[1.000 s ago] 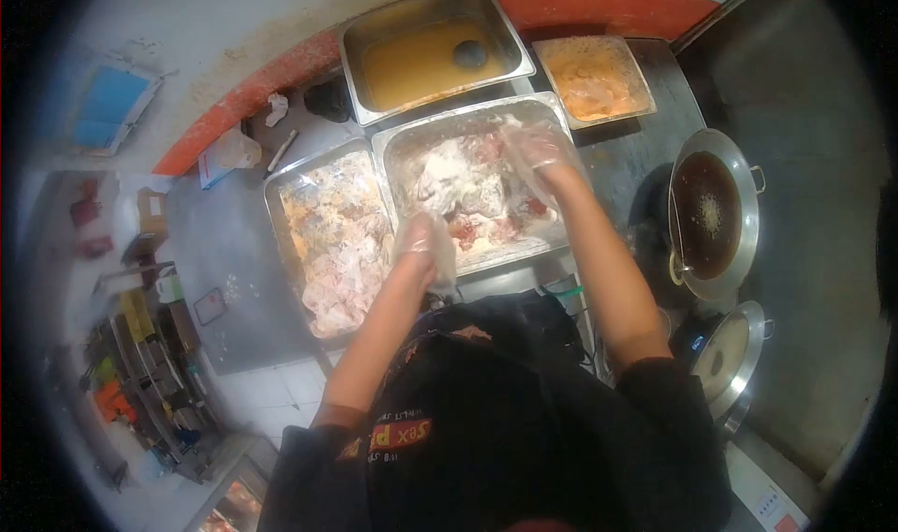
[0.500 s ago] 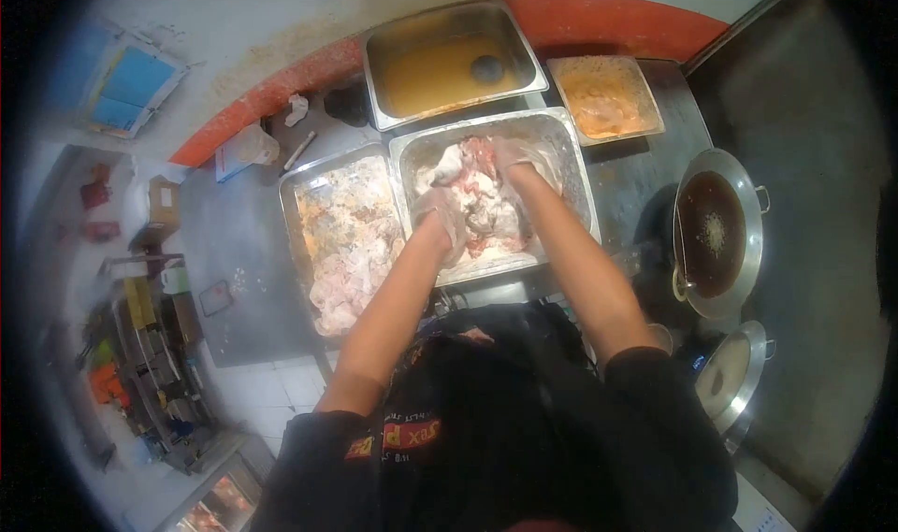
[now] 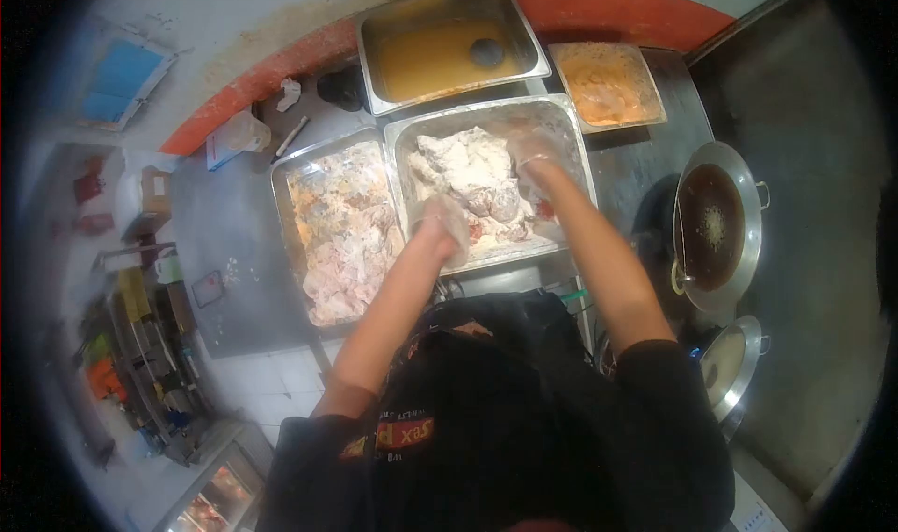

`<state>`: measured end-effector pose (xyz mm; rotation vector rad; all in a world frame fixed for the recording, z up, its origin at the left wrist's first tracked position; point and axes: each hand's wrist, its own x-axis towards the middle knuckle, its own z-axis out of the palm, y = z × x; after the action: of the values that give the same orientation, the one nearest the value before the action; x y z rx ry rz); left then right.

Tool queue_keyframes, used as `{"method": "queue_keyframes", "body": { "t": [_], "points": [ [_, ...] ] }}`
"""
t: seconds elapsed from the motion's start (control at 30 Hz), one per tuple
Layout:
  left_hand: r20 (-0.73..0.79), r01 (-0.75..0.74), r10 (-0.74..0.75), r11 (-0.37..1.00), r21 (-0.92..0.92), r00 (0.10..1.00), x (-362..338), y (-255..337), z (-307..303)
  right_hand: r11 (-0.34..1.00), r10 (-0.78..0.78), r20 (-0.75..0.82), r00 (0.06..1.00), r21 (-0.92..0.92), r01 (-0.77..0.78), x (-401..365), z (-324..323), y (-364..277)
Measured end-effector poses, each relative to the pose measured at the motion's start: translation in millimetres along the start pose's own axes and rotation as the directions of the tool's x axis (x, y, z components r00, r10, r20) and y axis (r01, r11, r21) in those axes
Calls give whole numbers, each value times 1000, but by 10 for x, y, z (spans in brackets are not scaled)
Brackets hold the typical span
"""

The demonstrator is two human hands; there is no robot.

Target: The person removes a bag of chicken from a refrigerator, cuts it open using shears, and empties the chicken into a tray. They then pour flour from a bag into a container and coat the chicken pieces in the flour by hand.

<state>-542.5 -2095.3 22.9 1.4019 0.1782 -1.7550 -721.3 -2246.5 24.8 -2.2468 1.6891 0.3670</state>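
Note:
A steel pan (image 3: 585,163) directly in front of me holds raw meat pieces (image 3: 468,172) heaped with white flour. Some red flesh shows low in the heap. My left hand (image 3: 443,231), in a clear plastic glove, is at the near left side of the heap; its fingers are hidden in the flour and glove. Also gloved, my right hand (image 3: 541,156) is at the right side of the heap, touching it or close beside it. Motion blur smears its fingers.
Left is a shallow tray (image 3: 282,205) of flour-dusted pieces. Behind stands a deep pan of yellowish liquid (image 3: 421,69); at its right, a tray of orange mixture (image 3: 603,88). Two metal woks (image 3: 748,242) (image 3: 748,373) stand at right, the farther holding dark liquid.
The meat in the pan now shows a thicker white flour cover, with less red visible. My hands have moved slightly apart, the right one to the right. The view has shifted a little.

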Motion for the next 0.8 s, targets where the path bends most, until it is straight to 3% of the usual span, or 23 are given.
{"method": "queue_keyframes", "body": {
  "t": [0.1,0.17,0.2,0.23,0.27,0.33,0.37,0.4,0.43,0.5,0.53,0.57,0.6,0.63,0.67,0.7,0.73,0.77,0.8],
  "points": [
    [123,92,-88,995,-28,989,221,54,134,939,-5,-34,999,343,16,340,608,-90],
    [164,63,-57,998,-32,985,244,92,223,832,3,-51,999,554,26,425,789,-188],
    [209,36,-28,999,-35,978,242,98,249,831,5,-53,999,556,25,305,687,-289],
    [211,38,-30,999,-32,977,210,96,260,607,116,129,985,776,-173,44,447,-428],
    [203,7,4,999,-52,979,180,112,273,306,160,324,932,882,-359,-151,210,-499],
    [194,-23,35,998,-67,980,-91,220,402,369,148,238,960,887,-277,-290,24,-458],
    [2,-4,4,998,-65,1000,-452,336,549,431,127,167,978,879,-206,-402,-57,-441],
    [-193,20,-32,998,-68,981,-641,366,609,342,62,262,963,901,-267,-614,-359,-444],
    [-201,35,-48,997,-67,978,-459,274,431,339,66,279,958,897,-284,-779,-554,-413],
    [-86,-118,127,988,104,988,-150,189,102,384,26,298,954,878,-285,-979,-793,-268],
    [-45,-82,88,990,114,995,-199,184,50,591,113,21,993,802,-84,-900,-634,-137],
    [-43,-84,89,990,109,995,-203,177,39,595,111,18,994,800,-81,-786,-534,-25],
    [-83,23,-11,989,148,996,-203,151,10,846,13,71,997,531,-49,-679,-438,70],
    [-128,134,-111,974,183,986,-194,119,-28,980,-59,155,986,197,28,-605,-279,143],
    [-128,134,-112,974,183,985,43,9,-146,974,-222,120,968,68,215,-535,22,197],
    [-1,96,-96,992,85,995,458,-156,-321,974,-222,119,968,68,215,-475,247,192],
    [126,67,-64,998,-17,990,698,-218,-396,977,-201,222,954,-29,212,-411,421,166],
    [126,68,-65,998,-17,990,677,-189,-361,968,-168,324,931,-123,217,-397,509,148],
    [125,103,-101,995,-5,987,571,-157,-286,968,-168,329,929,-124,219,-458,466,152]
  ]
}}
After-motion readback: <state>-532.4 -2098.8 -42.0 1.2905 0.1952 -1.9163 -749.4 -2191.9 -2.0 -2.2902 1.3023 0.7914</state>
